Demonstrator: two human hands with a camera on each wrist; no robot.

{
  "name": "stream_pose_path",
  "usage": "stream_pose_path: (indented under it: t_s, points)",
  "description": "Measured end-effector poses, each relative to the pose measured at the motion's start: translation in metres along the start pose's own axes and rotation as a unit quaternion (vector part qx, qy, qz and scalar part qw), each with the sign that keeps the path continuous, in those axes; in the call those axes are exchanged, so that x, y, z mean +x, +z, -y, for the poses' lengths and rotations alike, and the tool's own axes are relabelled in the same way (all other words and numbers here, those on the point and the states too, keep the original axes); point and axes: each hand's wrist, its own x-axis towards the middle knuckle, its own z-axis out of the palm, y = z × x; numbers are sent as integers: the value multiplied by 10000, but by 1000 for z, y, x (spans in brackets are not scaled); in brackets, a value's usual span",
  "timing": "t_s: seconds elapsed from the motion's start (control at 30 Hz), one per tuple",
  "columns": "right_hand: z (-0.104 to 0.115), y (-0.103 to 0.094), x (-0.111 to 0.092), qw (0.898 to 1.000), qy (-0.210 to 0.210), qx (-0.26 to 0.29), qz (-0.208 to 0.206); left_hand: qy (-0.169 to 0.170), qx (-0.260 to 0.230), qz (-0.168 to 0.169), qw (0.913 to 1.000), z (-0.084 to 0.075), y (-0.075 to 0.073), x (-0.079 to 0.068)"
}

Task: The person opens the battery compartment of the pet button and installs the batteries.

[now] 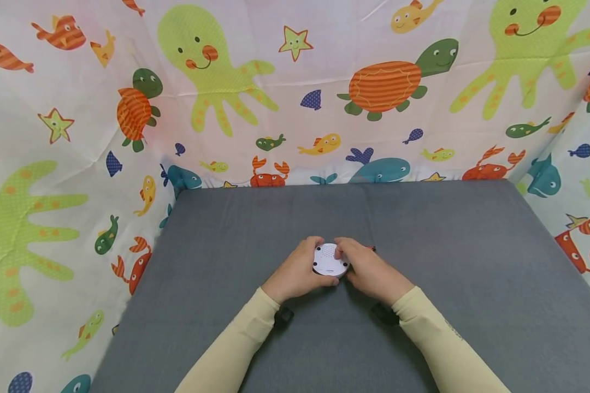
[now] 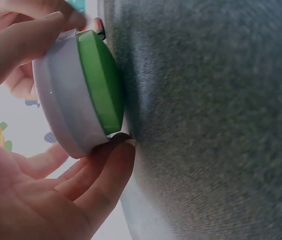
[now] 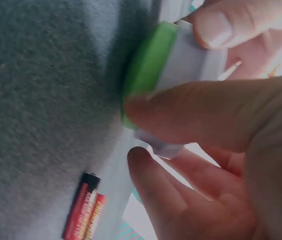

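Both hands hold a round white push button (image 1: 327, 262) just above the grey table, its green dome (image 2: 100, 82) facing down. The upturned white back has a patch of small holes and several dark spots near its rim. My left hand (image 1: 299, 274) grips the white body (image 2: 63, 95) from the left, thumb on the near side and fingers around the far side. From the right, my right hand (image 1: 373, 273) holds it too, its thumb (image 3: 181, 110) across the side by the green dome and a finger over the white back.
Two red batteries (image 3: 83, 212) lie side by side on the grey tabletop (image 1: 216, 262), just beyond my right hand. A white curtain (image 1: 314, 65) printed with sea animals rises behind the table and along its left and right sides.
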Motion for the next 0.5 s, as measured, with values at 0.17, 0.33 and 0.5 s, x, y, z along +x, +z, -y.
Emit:
stream_pose_path:
  t_s: [0.17, 0.33, 0.5]
  points:
    - [4, -5, -2, 9999, -10, -137, -3, -24, 314, -67, 9995, 0, 5, 1]
    - [7, -8, -2, 9989, -237, -318, -237, 68, 438, -147, 9989, -1, 8, 0]
    - [9, -8, -2, 9965, -484, -605, -314, 118, 498, -178, 9985, -1, 9, -1]
